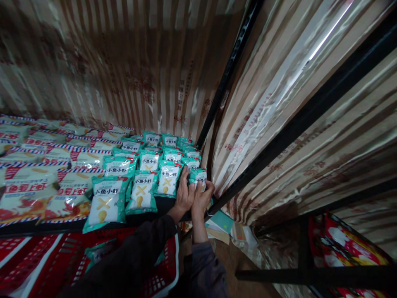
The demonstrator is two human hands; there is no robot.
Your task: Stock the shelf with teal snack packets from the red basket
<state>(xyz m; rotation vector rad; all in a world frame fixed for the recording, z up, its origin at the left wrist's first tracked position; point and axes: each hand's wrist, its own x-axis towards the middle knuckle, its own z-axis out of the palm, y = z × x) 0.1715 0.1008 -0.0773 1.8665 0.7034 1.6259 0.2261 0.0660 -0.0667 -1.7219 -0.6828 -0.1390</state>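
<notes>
My left hand [185, 196] and my right hand [201, 199] are close together at the right end of the shelf. Between them stands a small teal-and-white snack bag [198, 176], upright at the front of its row. The left fingers point up along the bag's left side, with the thumb near its lower front. The right fingers curl around its right edge. More teal snack bags [167, 179] stand in rows to the left, touching or overlapping one another. The hands cover the bag's lower part.
Larger white snack bags with striped edges [70, 192] fill the shelf's left. Red baskets [169, 258] stand below, one holding a teal bag [101, 251]. Black metal posts [223, 78] and striped curtains [149, 62] bound the shelf. Red packages [347, 244] are at lower right.
</notes>
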